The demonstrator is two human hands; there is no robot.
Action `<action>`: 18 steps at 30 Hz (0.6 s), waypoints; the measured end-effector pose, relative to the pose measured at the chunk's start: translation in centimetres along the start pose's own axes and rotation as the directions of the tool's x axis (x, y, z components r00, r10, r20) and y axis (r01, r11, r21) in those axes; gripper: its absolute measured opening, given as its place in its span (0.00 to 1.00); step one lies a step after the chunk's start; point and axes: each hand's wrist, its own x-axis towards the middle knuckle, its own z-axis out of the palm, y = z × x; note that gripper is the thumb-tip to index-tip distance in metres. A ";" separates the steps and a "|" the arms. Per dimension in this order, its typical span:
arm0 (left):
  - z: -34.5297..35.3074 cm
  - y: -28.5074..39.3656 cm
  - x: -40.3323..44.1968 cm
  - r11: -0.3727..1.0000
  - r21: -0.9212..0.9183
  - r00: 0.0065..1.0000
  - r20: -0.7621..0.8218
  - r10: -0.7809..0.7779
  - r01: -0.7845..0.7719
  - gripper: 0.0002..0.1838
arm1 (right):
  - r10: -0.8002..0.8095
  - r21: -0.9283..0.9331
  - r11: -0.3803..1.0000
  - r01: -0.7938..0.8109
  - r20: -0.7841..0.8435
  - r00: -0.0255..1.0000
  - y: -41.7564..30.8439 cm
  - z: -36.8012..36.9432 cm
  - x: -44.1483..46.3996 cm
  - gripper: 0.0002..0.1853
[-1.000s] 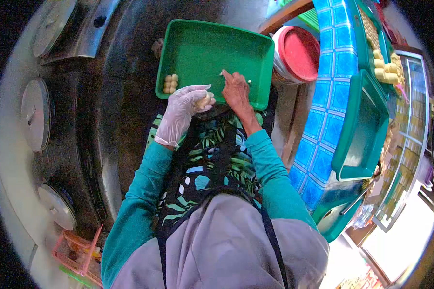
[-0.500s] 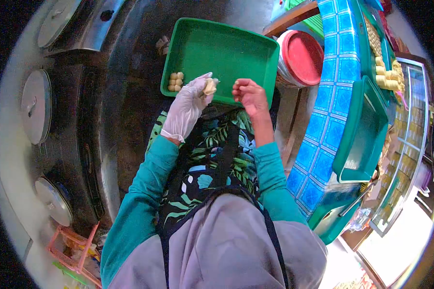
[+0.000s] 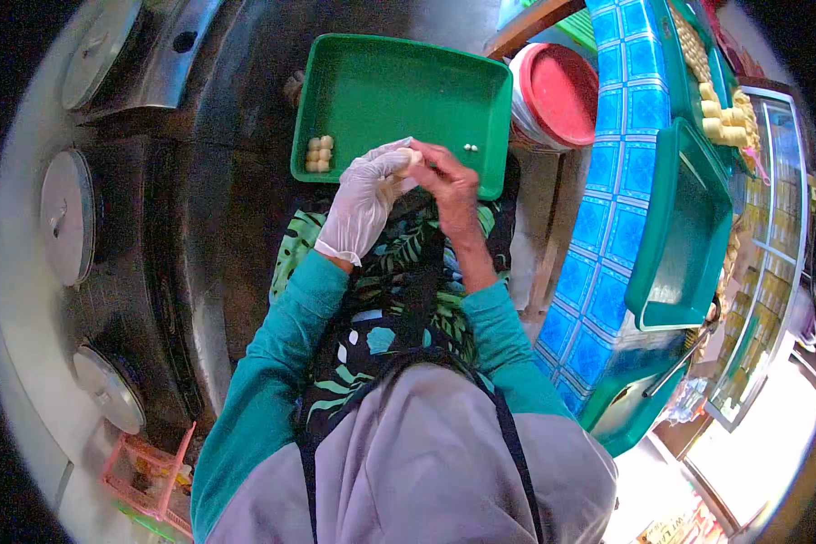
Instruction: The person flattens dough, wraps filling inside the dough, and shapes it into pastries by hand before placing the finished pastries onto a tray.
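My left hand (image 3: 364,195), in a thin white glove, is closed around a small pale piece of dough (image 3: 413,157) above the near edge of a green tray (image 3: 399,95). The bare fingers of my right hand (image 3: 453,189) are bent and meet the dough from the right; they are slightly blurred. Several pale dough balls (image 3: 318,154) sit close together in the tray's near left corner. A few tiny white bits (image 3: 471,147) lie on the tray floor near its right side.
A bucket with a red lid (image 3: 559,95) stands right of the tray. Beyond it runs a table with blue tiled cover (image 3: 607,213), holding another green tray (image 3: 684,236) and rows of pale dough pieces (image 3: 721,122). Dark equipment with round metal lids (image 3: 66,218) is on the left.
My right hand has moved left and its fingers have come to the dough in my left hand. The tiny white bits now show in the tray where my right hand was.
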 end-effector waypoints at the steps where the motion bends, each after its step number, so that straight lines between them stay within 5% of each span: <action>1: -0.2 -0.3 0.0 0.999 0.036 1.000 -0.014 0.001 -0.001 0.15 | 0.002 -0.004 1.000 -0.002 -0.002 1.000 0.0 0.3 -0.3 0.15; 3: -0.6 -0.6 0.3 0.999 0.036 1.000 -0.007 0.018 -0.018 0.15 | 0.129 0.262 0.957 -0.123 -0.007 0.992 0.4 1.0 -0.5 0.18; 8: -1.9 -0.8 0.7 0.989 -0.144 1.000 0.006 -0.020 0.021 0.13 | 0.179 0.361 0.917 -0.172 0.015 0.984 1.8 1.1 -0.6 0.18; 14: -0.9 -0.8 0.6 0.994 0.109 0.995 -0.093 0.037 -0.027 0.12 | 0.099 0.195 0.975 -0.106 0.047 0.994 0.6 0.8 -0.5 0.17; 18: -0.1 -0.9 0.2 0.993 0.110 0.995 -0.084 0.049 -0.040 0.12 | 0.113 0.161 0.979 -0.122 0.063 0.992 0.3 0.4 -0.3 0.19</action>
